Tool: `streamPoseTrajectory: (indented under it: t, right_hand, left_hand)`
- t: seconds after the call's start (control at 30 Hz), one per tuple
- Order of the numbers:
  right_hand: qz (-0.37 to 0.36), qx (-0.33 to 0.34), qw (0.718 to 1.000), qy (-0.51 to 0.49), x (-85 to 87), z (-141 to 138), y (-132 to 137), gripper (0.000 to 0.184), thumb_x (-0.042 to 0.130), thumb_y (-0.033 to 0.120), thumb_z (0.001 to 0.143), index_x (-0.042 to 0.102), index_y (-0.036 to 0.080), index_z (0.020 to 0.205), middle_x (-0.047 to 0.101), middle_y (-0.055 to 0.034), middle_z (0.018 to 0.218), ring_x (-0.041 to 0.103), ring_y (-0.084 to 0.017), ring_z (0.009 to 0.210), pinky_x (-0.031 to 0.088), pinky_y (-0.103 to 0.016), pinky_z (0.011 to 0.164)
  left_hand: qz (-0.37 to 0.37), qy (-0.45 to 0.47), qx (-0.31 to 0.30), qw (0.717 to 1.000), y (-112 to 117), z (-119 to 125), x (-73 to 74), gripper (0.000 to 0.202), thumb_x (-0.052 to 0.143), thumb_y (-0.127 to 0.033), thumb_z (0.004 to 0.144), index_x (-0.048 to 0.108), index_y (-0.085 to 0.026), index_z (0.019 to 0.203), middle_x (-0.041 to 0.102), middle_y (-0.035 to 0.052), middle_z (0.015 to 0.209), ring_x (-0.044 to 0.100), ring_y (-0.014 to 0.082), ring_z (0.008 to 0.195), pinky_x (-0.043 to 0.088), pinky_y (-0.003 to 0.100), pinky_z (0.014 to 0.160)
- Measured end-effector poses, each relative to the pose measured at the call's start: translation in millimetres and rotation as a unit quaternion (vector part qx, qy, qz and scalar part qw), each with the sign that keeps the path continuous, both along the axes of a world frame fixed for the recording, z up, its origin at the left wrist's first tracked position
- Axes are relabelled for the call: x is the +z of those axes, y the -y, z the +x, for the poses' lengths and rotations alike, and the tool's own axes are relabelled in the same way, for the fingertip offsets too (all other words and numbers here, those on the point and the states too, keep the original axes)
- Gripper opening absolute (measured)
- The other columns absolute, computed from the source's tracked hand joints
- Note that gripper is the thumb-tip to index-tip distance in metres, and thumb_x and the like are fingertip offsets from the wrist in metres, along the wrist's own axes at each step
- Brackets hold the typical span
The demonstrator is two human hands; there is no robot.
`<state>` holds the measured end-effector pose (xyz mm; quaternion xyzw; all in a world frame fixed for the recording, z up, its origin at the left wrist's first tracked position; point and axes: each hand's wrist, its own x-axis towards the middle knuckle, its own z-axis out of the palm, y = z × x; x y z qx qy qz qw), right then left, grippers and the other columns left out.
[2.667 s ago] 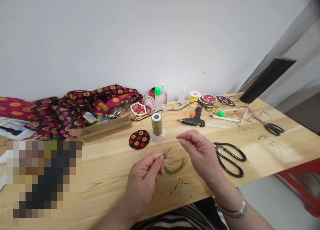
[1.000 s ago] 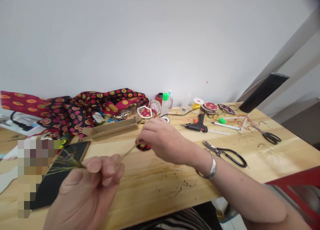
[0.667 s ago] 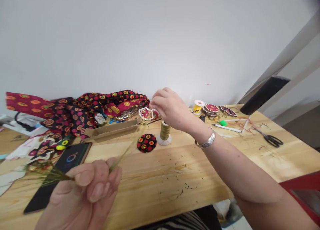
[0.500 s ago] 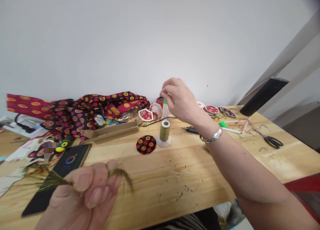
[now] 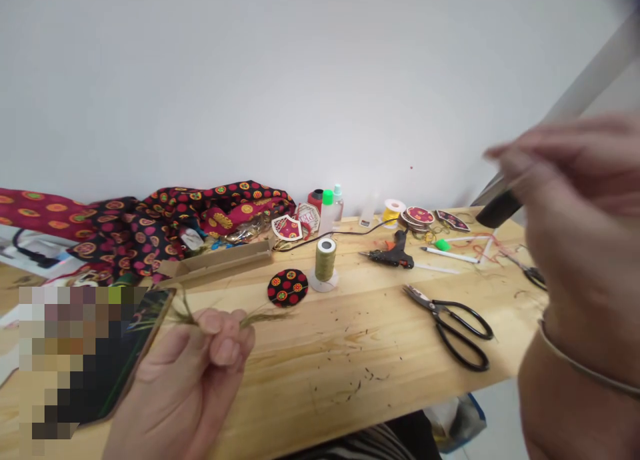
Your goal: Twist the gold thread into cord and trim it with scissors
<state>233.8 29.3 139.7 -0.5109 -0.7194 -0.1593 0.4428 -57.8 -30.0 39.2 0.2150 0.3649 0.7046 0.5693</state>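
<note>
My left hand (image 5: pixel 200 360) pinches a small bundle of olive-green thread (image 5: pixel 270 316) between thumb and fingers, its loose ends fanning out on both sides. Beyond it stand an olive thread spool (image 5: pixel 325 263) on a pale round base and a round black patch with red and orange flowers (image 5: pixel 287 288). Raised at the right and blurred, my right hand (image 5: pixel 585 187) has its thumb and fingertips pressed together; what they hold, if anything, cannot be made out. Below and left of it lie black-handled scissors (image 5: pixel 453 320) on the table.
A phone (image 5: pixel 127 360) lies at the left, partly pixelated. Patterned cloth (image 5: pixel 150 227) is heaped behind a cardboard tray (image 5: pixel 220 263). A black glue gun (image 5: pixel 393 255), green-capped bottle (image 5: pixel 327 210), yellow spool (image 5: pixel 394 213) and white pen (image 5: pixel 443 254) are farther back. Dark thread scraps dot the tabletop (image 5: pixel 310 373).
My right hand has moved from above the spool far to the right and nearer to me, uncovering the bottles, glue gun and scissors. The left hand still grips the thread bundle.
</note>
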Motion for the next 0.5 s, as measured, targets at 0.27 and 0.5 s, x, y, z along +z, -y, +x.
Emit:
streamPoseTrajectory:
  t: [0.27,0.5]
  right_hand:
    - [-0.431,0.19,0.871,0.143,-97.9,5.9,8.9,0.037,0.053,0.005,0.077,0.064,0.022,0.108,0.064,-0.008,0.109,0.062,-0.022,0.093,0.049,-0.035,0.08]
    - [-0.335,0.363,0.836,-0.239,-104.1,-79.5,10.3,0.025,0.047,0.016,0.09,0.065,0.019,0.106,0.068,-0.006,0.106,0.062,-0.015,0.097,0.048,-0.031,0.087]
  left_hand:
    - [-0.053,-0.113,-0.067,0.99,-8.0,10.4,-13.6,0.012,0.075,-0.023,0.07,0.069,-0.015,0.064,0.06,-0.0012,0.06,0.05,0.0061,0.055,0.046,0.012,0.052]
    - [0.003,-0.237,-0.038,0.971,-7.5,31.3,-17.0,0.007,0.07,-0.018,0.074,0.075,-0.022,0.078,0.052,-0.0005,0.132,0.05,0.0149,0.111,0.043,0.018,0.091]
